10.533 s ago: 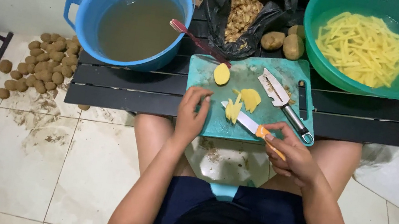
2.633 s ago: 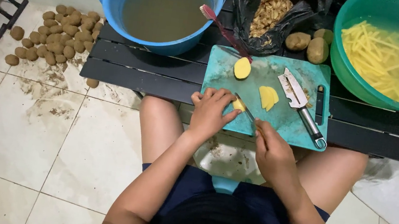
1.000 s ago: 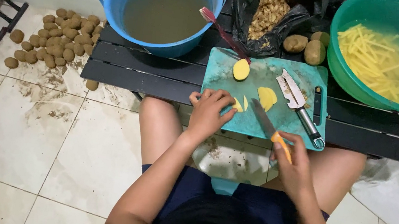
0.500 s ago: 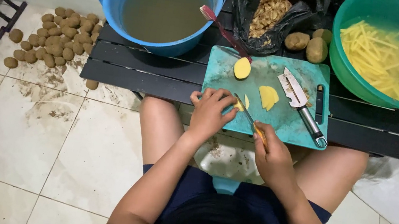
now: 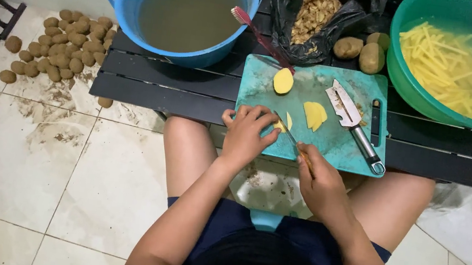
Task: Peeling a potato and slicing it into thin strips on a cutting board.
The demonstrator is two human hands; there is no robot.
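A pale yellow potato piece [image 5: 284,122] lies at the near left of the teal cutting board [image 5: 332,149], mostly hidden under fingers. At two o'clock from it sit cut slices [image 5: 315,114], a peeler [image 5: 352,125] beyond them, and a potato half [image 5: 282,80] at twelve. The left hand [image 5: 246,134] curls down, fingertips pressing the piece. The right hand [image 5: 319,178] is closed around a knife [image 5: 289,135], blade against the piece.

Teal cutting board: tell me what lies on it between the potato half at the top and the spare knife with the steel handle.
In the head view, a small stack of yellow potato slices lies on the cutting board, between the potato half and the spare knife.
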